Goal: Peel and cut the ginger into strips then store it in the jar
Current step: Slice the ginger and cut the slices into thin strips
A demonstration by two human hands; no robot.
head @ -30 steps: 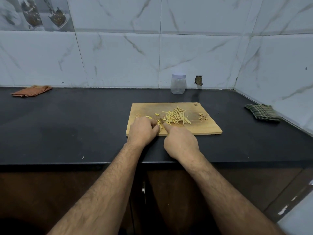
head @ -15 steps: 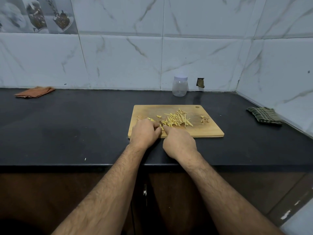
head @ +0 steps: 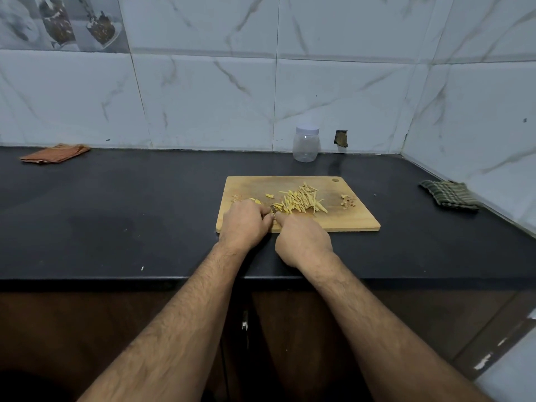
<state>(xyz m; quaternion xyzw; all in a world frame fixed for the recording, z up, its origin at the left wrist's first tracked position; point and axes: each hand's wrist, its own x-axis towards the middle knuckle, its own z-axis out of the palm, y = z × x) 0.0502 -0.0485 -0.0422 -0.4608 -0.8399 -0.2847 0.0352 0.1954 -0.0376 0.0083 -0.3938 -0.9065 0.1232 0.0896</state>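
A wooden cutting board [head: 348, 221] lies on the black counter with a pile of pale yellow ginger strips [head: 301, 200] in its middle. My left hand [head: 246, 220] rests curled on the board's near-left part, holding down a yellow ginger piece [head: 256, 201] that peeks out past the knuckles. My right hand [head: 301, 240] sits just beside it, fingers curled round a knife whose handle is hidden; only a small grey bit of blade [head: 272, 209] shows between the hands. A clear plastic jar [head: 306, 145] with a white lid stands closed by the back wall.
Small heaps of peel scraps [head: 347, 201] lie on the board's right side. A green checked cloth [head: 448, 195] lies at the right wall, and an orange cloth [head: 55, 153] lies far back left. The counter's front edge runs under my forearms.
Both hands stay together at the board's near-left part with only slight movement. The strip pile looks unchanged.
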